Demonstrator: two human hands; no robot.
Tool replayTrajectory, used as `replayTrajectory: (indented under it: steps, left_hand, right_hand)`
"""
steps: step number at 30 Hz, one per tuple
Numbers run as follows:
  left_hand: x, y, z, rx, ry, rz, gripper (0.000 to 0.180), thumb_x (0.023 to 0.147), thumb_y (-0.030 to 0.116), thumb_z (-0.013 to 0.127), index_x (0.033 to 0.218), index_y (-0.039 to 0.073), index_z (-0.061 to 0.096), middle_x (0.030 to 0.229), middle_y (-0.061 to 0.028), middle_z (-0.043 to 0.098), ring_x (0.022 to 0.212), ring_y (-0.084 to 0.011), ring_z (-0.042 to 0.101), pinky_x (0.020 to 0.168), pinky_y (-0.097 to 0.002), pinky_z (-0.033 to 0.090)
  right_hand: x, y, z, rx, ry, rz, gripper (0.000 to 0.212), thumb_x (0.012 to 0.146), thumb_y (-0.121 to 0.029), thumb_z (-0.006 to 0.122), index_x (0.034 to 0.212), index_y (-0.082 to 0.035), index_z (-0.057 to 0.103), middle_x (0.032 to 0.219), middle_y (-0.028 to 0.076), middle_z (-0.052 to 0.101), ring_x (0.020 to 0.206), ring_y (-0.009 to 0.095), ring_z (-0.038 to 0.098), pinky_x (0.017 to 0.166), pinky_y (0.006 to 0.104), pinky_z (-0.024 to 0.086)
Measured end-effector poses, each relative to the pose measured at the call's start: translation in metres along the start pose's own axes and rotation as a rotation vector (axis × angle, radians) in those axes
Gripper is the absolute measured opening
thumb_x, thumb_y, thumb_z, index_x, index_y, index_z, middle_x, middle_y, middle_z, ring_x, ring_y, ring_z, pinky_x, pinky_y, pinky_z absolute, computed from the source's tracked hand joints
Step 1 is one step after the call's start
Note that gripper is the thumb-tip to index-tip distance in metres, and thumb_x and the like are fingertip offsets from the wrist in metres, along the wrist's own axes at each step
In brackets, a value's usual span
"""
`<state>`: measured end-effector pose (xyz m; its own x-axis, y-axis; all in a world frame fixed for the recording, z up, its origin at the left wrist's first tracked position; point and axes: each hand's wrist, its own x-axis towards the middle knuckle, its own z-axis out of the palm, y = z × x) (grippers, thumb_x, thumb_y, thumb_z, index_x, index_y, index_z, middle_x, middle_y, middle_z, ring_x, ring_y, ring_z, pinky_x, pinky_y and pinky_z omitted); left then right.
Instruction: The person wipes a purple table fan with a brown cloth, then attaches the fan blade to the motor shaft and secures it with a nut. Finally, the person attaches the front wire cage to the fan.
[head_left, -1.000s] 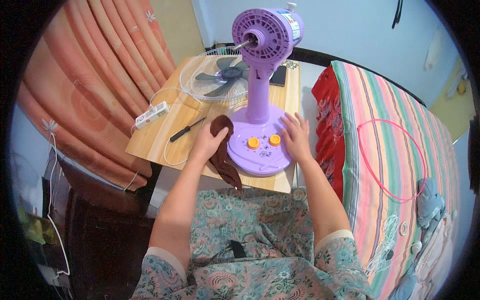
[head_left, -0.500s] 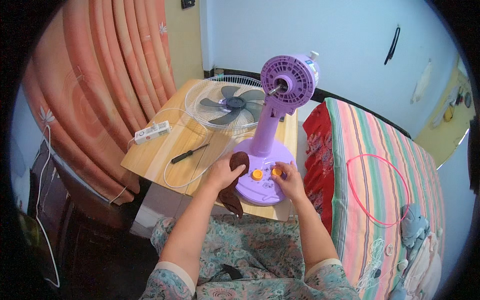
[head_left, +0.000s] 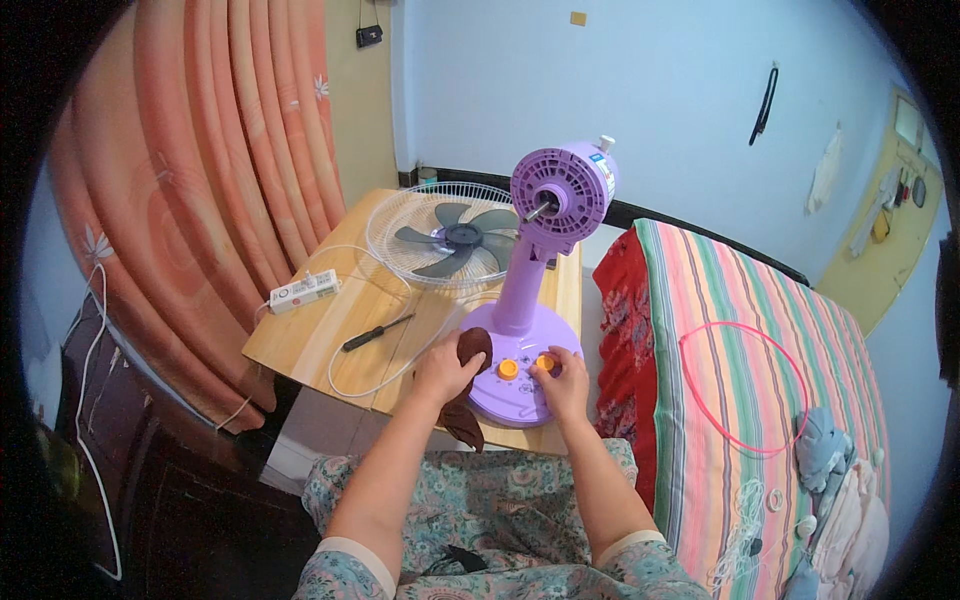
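A purple fan stand (head_left: 518, 285) rises upright on its round base (head_left: 507, 408), near the front of a wooden table. Its motor head (head_left: 562, 200) shows a bare metal shaft, with no blades or grille on it. My left hand (head_left: 443, 372) grips a dark brown cloth (head_left: 474, 345) against the left side of the base, part of it hanging over the table's front edge. The fingers of my right hand (head_left: 566, 386) are closed around the right orange knob (head_left: 544, 362). Just left of that is a second orange knob (head_left: 508, 370), untouched.
Behind the stand, dark fan blades (head_left: 462, 235) lie in a round wire grille (head_left: 383, 255). A black screwdriver (head_left: 378, 332), a white power strip (head_left: 303, 291) and a looped white cord share the wooden table (head_left: 290, 345). To the right, a striped bed (head_left: 690, 290) holds a pink hoop (head_left: 745, 440).
The whole view has tilted slightly upward, so the table and stand sit lower in it. My right hand's fingers have shifted a little around the right knob. My left hand still holds the cloth.
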<state>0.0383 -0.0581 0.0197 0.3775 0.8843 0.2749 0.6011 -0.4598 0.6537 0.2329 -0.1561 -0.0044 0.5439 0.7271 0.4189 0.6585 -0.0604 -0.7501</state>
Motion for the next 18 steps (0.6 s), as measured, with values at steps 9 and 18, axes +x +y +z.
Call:
replayTrajectory:
  steps: [9, 18]
  left_hand:
    - [-0.011, -0.001, 0.007, 0.029, 0.103, -0.040, 0.059, 0.081, 0.040, 0.065, 0.125, 0.002, 0.051, 0.111, -0.0224, 0.063, 0.106, -0.0399, 0.058, 0.091, -0.0466, 0.045]
    - [-0.024, -0.004, 0.013, -0.018, 0.140, -0.124, 0.059, 0.083, 0.040, 0.064, 0.127, 0.005, 0.048, 0.122, -0.0193, 0.057, 0.113, -0.0367, 0.054, 0.093, -0.0461, 0.045]
  right_hand:
    - [0.009, 0.007, 0.004, -0.017, -0.057, -0.131, 0.045, 0.070, -0.016, 0.080, 0.110, -0.002, 0.063, 0.097, 0.014, 0.067, 0.097, 0.031, 0.060, 0.086, 0.0374, 0.048]
    - [0.019, 0.008, 0.007, 0.051, -0.104, -0.153, 0.039, 0.074, -0.017, 0.076, 0.109, -0.003, 0.064, 0.095, 0.014, 0.066, 0.100, 0.033, 0.058, 0.095, 0.0402, 0.044]
